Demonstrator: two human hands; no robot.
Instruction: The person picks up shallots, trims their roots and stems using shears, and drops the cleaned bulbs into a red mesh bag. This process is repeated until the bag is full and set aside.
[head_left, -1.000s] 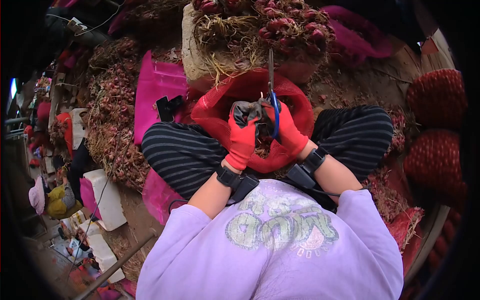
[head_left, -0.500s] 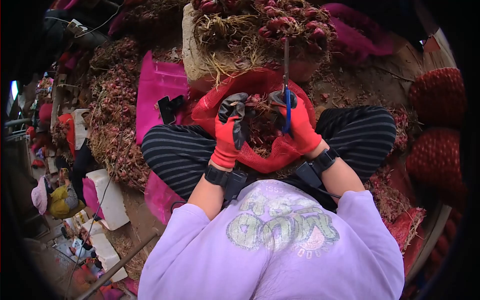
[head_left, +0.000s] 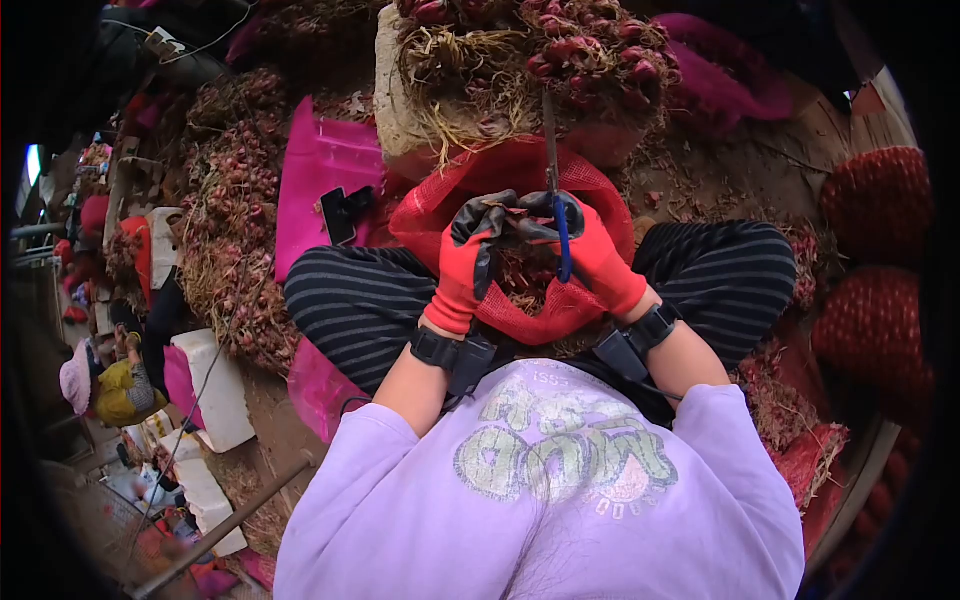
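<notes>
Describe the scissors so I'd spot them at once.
Start at the lilac shirt and look up to the open red bag between the knees. Over the bag, the right hand holds the scissors, tip pointing away from the shirt. Their blue handle stands out against the red glove and bag.

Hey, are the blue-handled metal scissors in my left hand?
No, the blue-handled metal scissors are in your right hand, which wears a dark-fingered red fabric glove.
</notes>
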